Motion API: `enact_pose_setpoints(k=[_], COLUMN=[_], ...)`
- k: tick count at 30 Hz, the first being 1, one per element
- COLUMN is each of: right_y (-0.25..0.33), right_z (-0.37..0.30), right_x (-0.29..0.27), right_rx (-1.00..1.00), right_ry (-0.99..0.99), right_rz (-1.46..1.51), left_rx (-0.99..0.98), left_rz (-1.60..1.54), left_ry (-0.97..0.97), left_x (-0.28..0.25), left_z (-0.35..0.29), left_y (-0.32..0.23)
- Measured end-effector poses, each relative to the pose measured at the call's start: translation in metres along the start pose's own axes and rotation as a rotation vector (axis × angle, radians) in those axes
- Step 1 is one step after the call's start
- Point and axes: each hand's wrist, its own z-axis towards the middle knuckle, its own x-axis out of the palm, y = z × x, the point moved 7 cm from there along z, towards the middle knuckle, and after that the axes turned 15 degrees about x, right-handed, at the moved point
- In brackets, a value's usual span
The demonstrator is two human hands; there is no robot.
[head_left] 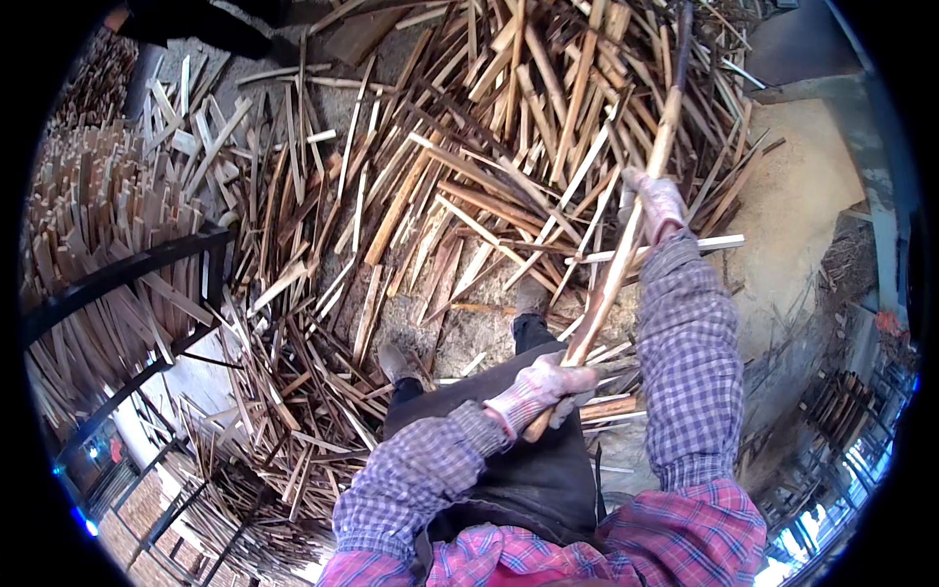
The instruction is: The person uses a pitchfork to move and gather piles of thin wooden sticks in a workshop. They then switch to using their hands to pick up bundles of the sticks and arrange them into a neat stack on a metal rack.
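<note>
Both my gloved hands are closed around one long wood strip point(615, 274), partly bark-edged, which slants from my lap up to the far right. Near its lower end my left hand point(543, 391) grips it above my thigh. Farther up, my right hand point(653, 202) wraps round it with the arm stretched out. The strip's far end lies over a big heap of loose wood strips point(528, 108). Beneath my right wrist, a pale strip point(719, 243) lies crosswise.
Scattered strips point(293, 391) cover the floor left of my feet. A black metal rack point(108, 279) at the left holds tightly packed upright wood pieces point(83, 196). Dusty floor point(797, 186) shows at the right, with a stack of short wood point(839, 406) lower down. A dark-clothed leg point(210, 24) is at the upper left.
</note>
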Motion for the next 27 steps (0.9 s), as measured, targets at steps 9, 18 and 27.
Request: enact_pose_setpoints(k=[9,18,27], right_y=[-0.042,-0.144,-0.178], right_z=[-0.1,-0.347,-0.356], right_x=[0.058,0.159,0.168], right_rx=[-0.112,0.017,0.228], right_ry=[0.276,0.069,0.262], right_rz=[0.284,0.45,0.504], left_rx=[0.211,-0.056,-0.338], left_rz=[0.039,0.461,0.672], left_ry=[0.097,0.094,-0.146], left_x=[-0.053,-0.186,-0.205], left_z=[-0.114,-0.343,-0.415], left_y=[-0.009,0.037,0.014])
